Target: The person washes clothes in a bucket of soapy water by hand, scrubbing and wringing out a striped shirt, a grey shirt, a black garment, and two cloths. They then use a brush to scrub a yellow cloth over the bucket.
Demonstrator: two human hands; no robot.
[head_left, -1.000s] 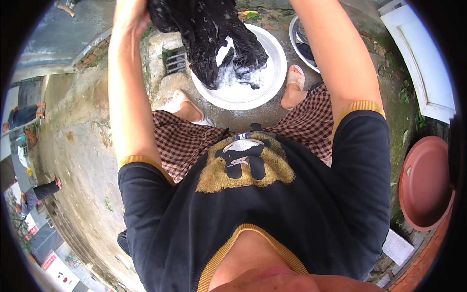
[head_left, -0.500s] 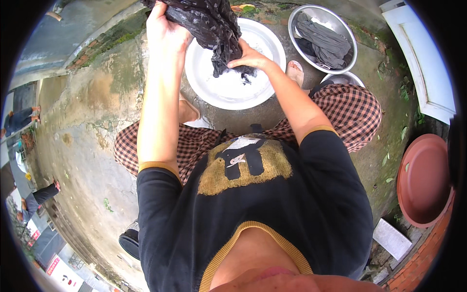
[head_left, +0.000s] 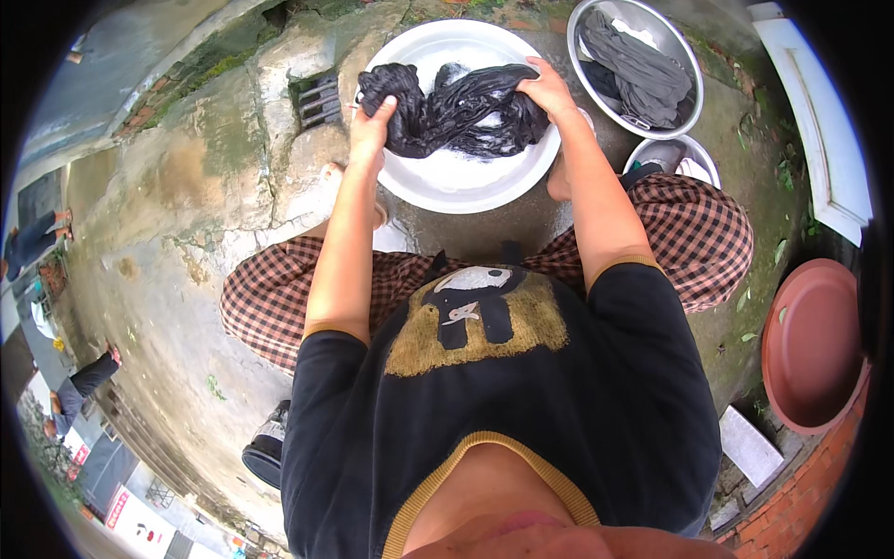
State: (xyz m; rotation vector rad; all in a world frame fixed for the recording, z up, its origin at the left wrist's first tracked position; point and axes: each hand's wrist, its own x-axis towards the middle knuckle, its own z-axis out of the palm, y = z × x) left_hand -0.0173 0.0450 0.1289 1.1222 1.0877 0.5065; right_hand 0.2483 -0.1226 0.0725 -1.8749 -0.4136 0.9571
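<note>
A wet black cloth or garment is stretched sideways over a white basin; its exact kind cannot be made out. My left hand is closed around the bunched left end, near the basin's left rim. At the other end, my right hand grips the cloth by the basin's right side. Between the two, the cloth sags in loose folds. Pale, sudsy-looking liquid shows around it in the basin.
Right of the basin stands a metal bowl holding dark grey cloth. A smaller metal bowl sits beside my right knee. A drain grate lies left of the basin. Farther right is a reddish-brown tub.
Both hands have come down and spread apart. The black cloth, earlier raised in a bunch at the upper left, now stretches across the basin.
</note>
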